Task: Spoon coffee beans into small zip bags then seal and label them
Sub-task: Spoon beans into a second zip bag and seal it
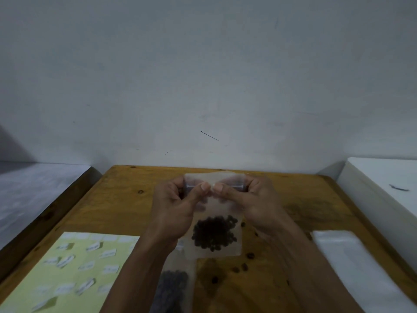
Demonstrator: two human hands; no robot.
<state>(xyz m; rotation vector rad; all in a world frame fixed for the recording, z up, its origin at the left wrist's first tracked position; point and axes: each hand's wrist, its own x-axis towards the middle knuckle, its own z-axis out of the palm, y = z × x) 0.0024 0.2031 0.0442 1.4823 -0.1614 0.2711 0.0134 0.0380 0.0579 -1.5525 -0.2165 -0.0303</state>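
Holding a small clear zip bag (214,213) upright above the wooden bench (126,199), both hands pinch its top strip, thumbs toward the camera and the other fingers behind the plastic. The left hand (176,206) has its grip closed on the left half of the strip, thumb tip near the middle; the right hand (250,204) has its grip closed on the right half, thumb tip almost meeting the left one. The top edge of the bag stands just above the fingers. Whether the strip is pressed closed cannot be told through the blur.

A dark heap of coffee beans (214,233) sits in the lower part of the held bag, between the two wrists. Just beneath it, at the near edge of the bench, lies a second bag of beans (173,288), partly hidden by the left forearm. Several loose beans (244,266) are scattered on the wood to the right of it and below the held bag.

At the near left lies a pale yellow-green label sheet (74,274) carrying rows of small white stickers, some lifted at a corner. At the near right lies a stack of empty clear bags (352,263). A white surface (383,177) adjoins the bench on the right, and a grey wall (203,75) rises behind.
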